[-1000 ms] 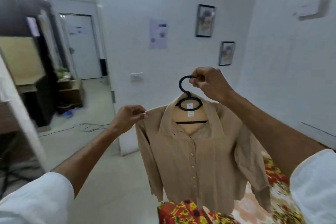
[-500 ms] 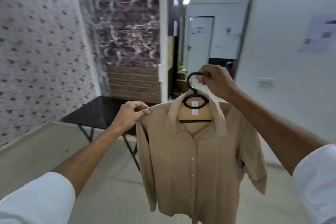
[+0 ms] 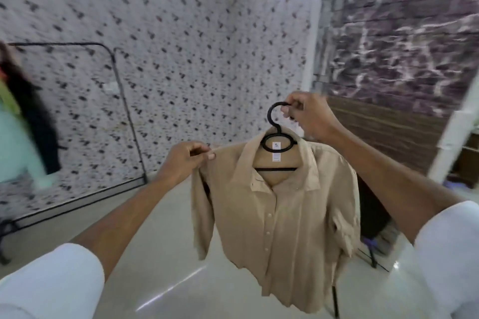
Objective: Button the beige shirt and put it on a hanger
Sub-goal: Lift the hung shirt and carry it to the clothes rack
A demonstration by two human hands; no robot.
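At the far left edge, blurred garments (image 3: 18,122) on a thin black metal clothes rail (image 3: 114,59) are cut off and hard to make out. Left of centre, the left hand (image 3: 185,156) reaches forward, pinching the shoulder seam of the buttoned beige long-sleeved shirt (image 3: 280,220). The shirt hangs mid-frame on a black plastic hanger (image 3: 278,134); fabric hides the hanger's arms. Upper right of centre, the raised right hand (image 3: 308,114) grips the hook.
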